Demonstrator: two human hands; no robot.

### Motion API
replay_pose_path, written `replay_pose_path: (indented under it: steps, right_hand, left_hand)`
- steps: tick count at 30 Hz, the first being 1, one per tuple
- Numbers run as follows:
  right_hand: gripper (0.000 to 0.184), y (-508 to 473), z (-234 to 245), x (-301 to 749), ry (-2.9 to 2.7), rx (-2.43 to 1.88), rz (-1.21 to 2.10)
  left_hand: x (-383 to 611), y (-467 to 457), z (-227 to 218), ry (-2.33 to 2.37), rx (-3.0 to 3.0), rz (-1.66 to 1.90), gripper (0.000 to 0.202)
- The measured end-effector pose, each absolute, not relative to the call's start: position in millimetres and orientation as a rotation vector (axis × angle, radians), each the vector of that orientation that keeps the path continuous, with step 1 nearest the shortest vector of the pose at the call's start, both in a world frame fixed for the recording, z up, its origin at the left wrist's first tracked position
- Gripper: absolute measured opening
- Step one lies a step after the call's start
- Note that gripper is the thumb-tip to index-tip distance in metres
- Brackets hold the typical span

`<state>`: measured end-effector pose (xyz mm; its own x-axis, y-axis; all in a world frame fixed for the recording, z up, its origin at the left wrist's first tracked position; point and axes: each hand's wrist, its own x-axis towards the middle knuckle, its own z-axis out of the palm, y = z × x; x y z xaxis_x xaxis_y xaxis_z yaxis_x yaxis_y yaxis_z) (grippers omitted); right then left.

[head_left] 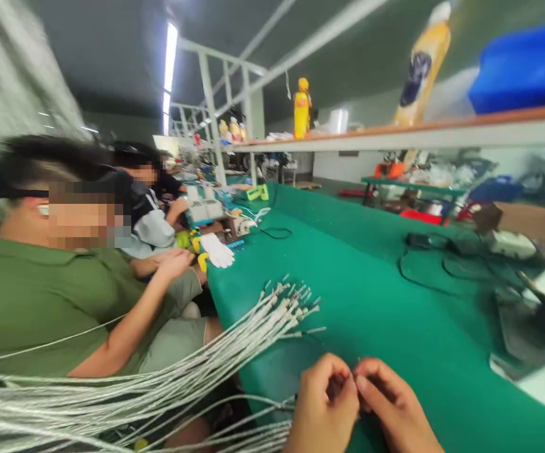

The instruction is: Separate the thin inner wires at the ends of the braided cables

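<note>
Over the near part of the green table (408, 333), my left hand (326, 399) and my right hand (390, 399) meet fingertip to fingertip. Thumb and forefinger of each are pinched together; whatever sits between them is too small or hidden to make out. Left of my hands, a thick bundle of white braided cables (215, 355) runs across the table edge, its stripped, tipped ends fanned out on the green surface. More white cables (263, 434) pass low beside my left hand, where their ends are hidden behind it.
A co-worker in a green shirt (27, 302) sits close at the left, with other people beyond. White gloves (217, 250) lie at the table's far left edge. A shelf (347, 139) with bottles crosses above the table. Black leads (423, 280) and a dark device (531, 327) are at right.
</note>
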<state>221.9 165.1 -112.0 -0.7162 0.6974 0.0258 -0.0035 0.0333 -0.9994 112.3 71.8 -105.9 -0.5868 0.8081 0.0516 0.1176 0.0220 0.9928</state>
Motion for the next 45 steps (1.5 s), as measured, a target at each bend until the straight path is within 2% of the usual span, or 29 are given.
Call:
replay_pose_path:
  steps: [3, 6, 13, 19, 28, 42, 45]
  right_hand:
    - [0.023, 171.9, -120.0, 221.1, -1.684, -0.580, 1.886]
    - [0.019, 170.9, -114.1, 221.8, -1.624, -0.555, 1.938]
    - [0.024, 167.9, -107.3, 222.1, -1.608, -0.537, 1.903]
    - [0.020, 171.1, -110.2, 220.6, -1.628, -0.533, 1.884]
    - [0.025, 172.5, -104.9, 220.0, -1.651, -0.638, 1.855]
    - [0.019, 172.1, -103.7, 221.9, -1.612, -0.606, 1.920]
    - [0.023, 172.2, -104.8, 221.0, -1.571, -0.635, 1.945]
  left_hand:
    - [117.9, 71.8, -107.7, 1.726, 1.005, 1.588, 0.015]
    - [112.2, 75.2, -104.2, 1.698, 0.975, 1.555, 0.013]
    - [114.5, 75.9, -106.5, 1.715, 0.956, 1.539, 0.017]
    - [112.1, 78.0, -108.6, 1.713, 0.904, 1.528, 0.020]
    - [111.4, 77.8, -103.7, 1.694, 0.839, 1.519, 0.009]
    - [111.3, 77.7, -108.4, 1.770, 0.900, 1.544, 0.013]
    - [111.8, 77.8, -108.7, 1.769, 0.923, 1.539, 0.012]
